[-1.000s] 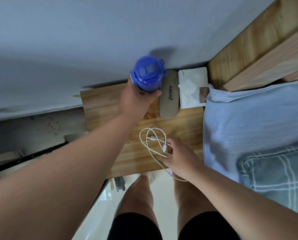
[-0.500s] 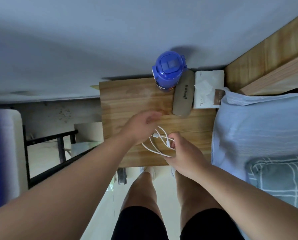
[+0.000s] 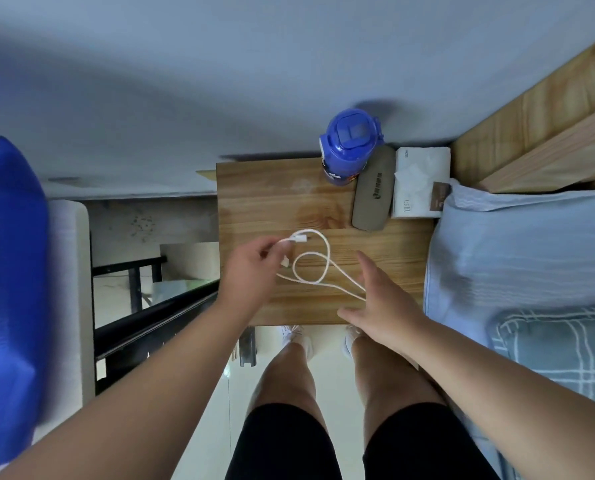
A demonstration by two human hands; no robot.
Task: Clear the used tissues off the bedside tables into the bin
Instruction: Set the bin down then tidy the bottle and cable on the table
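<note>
A wooden bedside table stands against the wall beside the bed. On it lies a white charging cable in a loose loop. My left hand pinches one end of the cable near its plug. Over the table's front right part, my right hand has its fingers spread and straight, and the cable runs under them. A white tissue pack sits at the back right corner. I see no loose used tissue on the table. A blurred blue shape fills the far left.
A blue bottle stands at the table's back edge, with a grey glasses case between it and the tissue pack. The bed with a light blue pillow and wooden headboard is on the right. A black metal frame is left.
My left hand let go of the blue bottle, came back to the cable and took its end. My right hand released the cable and spread its fingers. The view shifted right.
</note>
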